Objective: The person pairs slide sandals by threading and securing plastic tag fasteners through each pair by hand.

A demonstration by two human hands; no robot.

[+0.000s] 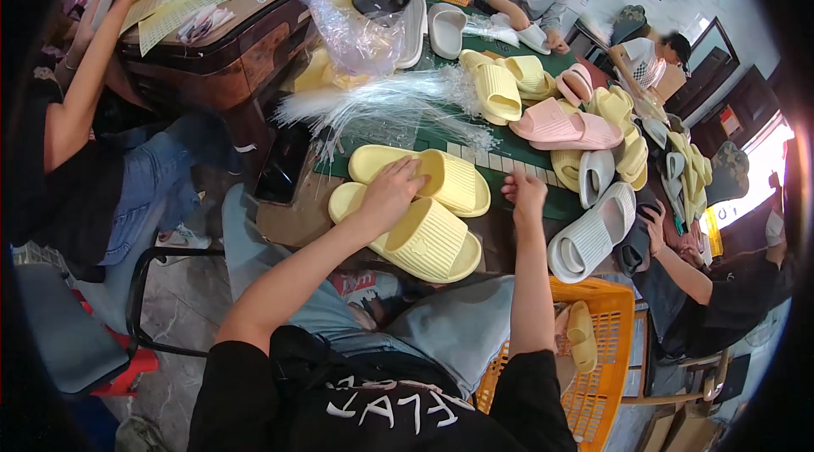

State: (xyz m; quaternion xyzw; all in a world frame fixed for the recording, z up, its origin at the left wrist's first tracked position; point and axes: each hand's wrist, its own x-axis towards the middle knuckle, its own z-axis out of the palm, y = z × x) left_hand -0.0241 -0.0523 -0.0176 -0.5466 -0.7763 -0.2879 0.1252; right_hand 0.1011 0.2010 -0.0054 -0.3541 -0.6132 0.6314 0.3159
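Two pale yellow ribbed slide sandals lie at the near edge of the table. My left hand [392, 189] rests on them, fingers on the far sandal [449, 181] and palm over the near sandal [424, 240]. My right hand [524, 194] hovers just right of the far sandal, fingers curled loosely with nothing seen in it. A bundle of thin clear plastic strands [381, 104] lies on the green mat [517, 155] just beyond my left hand.
More yellow, pink [560, 125] and grey-white sandals [589, 236] cover the table to the right. An orange crate [598, 367] holding a yellow sandal stands at my right knee. Other people sit on the left, far side and right. A clear plastic bag [348, 19] lies further back.
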